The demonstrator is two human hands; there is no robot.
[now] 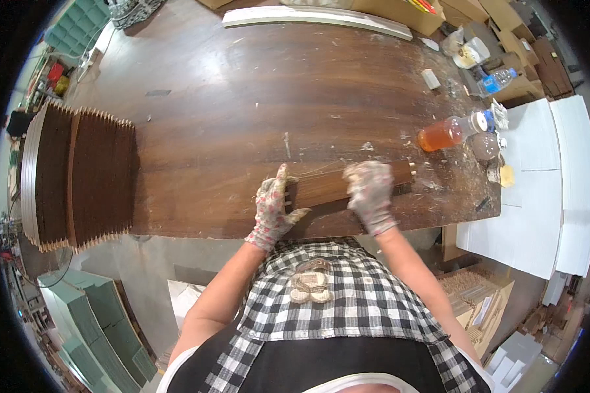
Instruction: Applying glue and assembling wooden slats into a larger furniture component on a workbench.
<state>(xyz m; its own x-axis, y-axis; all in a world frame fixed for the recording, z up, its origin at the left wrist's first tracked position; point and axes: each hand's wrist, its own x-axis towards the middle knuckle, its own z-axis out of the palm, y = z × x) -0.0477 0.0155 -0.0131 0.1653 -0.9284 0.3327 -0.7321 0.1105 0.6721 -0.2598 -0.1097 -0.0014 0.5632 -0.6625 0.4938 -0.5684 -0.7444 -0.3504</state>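
A dark brown wooden piece (322,187) lies across the table near its front edge, with pale dowel-like pegs (413,169) sticking out at its right end. My left hand (273,206), in a patterned glove, is at the left end of the wood. Its thumb and forefinger are spread wide apart, and the palm faces the end. Over the right part of the wood is my right hand (371,193), gloved alike and smeared by motion. Its fingers look bent, but whether they grip anything is unclear.
Stacked brown boards (101,177) stand at the table's left. On the right are a bottle of amber liquid (442,135), a clear bottle (497,81), a small jar (495,173) and white panels (534,190). A long white strip (314,18) lies along the far edge.
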